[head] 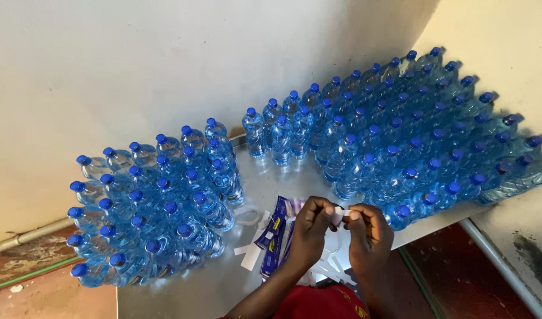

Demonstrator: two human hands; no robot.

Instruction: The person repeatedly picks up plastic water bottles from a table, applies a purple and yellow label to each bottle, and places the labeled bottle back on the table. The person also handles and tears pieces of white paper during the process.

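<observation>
I've got both hands together over the table: left hand and right hand pinch a small white strip. Blue labels lie beneath, bottles crowding both sides.

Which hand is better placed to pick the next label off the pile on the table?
Left, probably. The left hand hangs right above the blue labels; the right hand is farther from them, beside the bottles. Both pinch a small white strip.
</observation>
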